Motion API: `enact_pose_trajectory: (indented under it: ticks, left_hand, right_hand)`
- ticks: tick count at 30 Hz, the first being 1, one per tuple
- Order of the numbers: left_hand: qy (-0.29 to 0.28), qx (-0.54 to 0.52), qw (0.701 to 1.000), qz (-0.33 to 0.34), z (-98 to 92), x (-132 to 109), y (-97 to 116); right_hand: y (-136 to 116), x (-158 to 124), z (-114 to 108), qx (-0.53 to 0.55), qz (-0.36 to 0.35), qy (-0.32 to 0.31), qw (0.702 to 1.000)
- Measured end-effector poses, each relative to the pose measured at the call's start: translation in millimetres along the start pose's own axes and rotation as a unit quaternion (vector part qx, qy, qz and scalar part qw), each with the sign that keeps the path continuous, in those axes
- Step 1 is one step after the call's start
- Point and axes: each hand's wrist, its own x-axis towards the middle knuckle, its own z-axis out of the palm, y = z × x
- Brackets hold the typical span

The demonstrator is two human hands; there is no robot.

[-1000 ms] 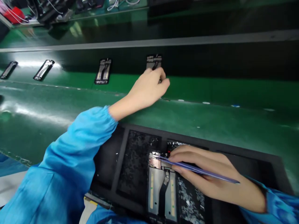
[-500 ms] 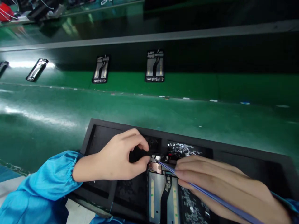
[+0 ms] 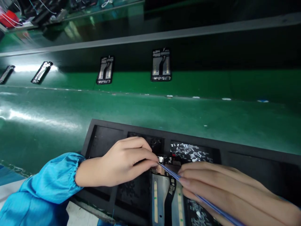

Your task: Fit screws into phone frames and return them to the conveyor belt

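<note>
An opened phone (image 3: 159,191) lies on the black tray, its metal mid-frame and dark ribbon cable facing up. Over its upper end, my left hand (image 3: 124,161) has thumb and fingertips pinched together; whatever lies between them, if anything, is hidden. My right hand (image 3: 223,185) grips slim blue-violet tweezers (image 3: 170,171) from the other side. Their tip reaches the left fingertips, above the copper-coloured patch (image 3: 160,169) at the phone's top. Part of the phone's right edge is covered by the right hand.
The black tray (image 3: 141,125) has several recesses; small shiny pieces (image 3: 189,150) fill one behind my right hand. More opened phones, such as one (image 3: 161,65) and another (image 3: 105,70), lie on the green strip beyond the green bench (image 3: 131,110). Cables and a red object (image 3: 9,18) sit far left.
My left fingers have closed from a wide curl into a pinch and moved slightly right to the tweezer tip. The view has shifted slightly.
</note>
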Motion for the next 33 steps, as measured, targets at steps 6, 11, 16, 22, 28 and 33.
enact_pose_trajectory:
  ticks: [6, 11, 16, 22, 28, 33]
  left_hand:
    - [-0.009, 0.037, 0.999, 0.024, -3.2, -1.7, 3.1]
    - [0.012, 0.059, 0.996, 0.063, -2.2, -2.6, 1.1]
    - [0.003, 0.075, 0.995, 0.06, -2.1, -4.0, -0.1]
    - [-0.002, 0.083, 0.995, 0.062, -3.2, -4.5, 1.9]
    - [-0.007, 0.07, 0.996, 0.05, -3.3, -3.3, 1.3]
    - [0.054, 0.014, 0.993, -0.105, 6.6, -3.9, 1.7]
  right_hand:
    - [-1.3, 29.1, -5.2, 0.075, -0.02, 0.036, 0.996]
    - [-5.5, 34.6, -7.1, 0.061, -0.041, 0.047, 0.996]
    - [-4.9, 33.2, -4.7, 0.07, -0.052, 0.04, 0.995]
    - [-5.0, 33.3, -4.6, 0.066, -0.055, 0.04, 0.995]
    - [-5.1, 33.2, -4.2, 0.06, -0.045, 0.045, 0.996]
    - [5.5, 38.4, -10.9, 0.004, -0.015, 0.039, 0.999]
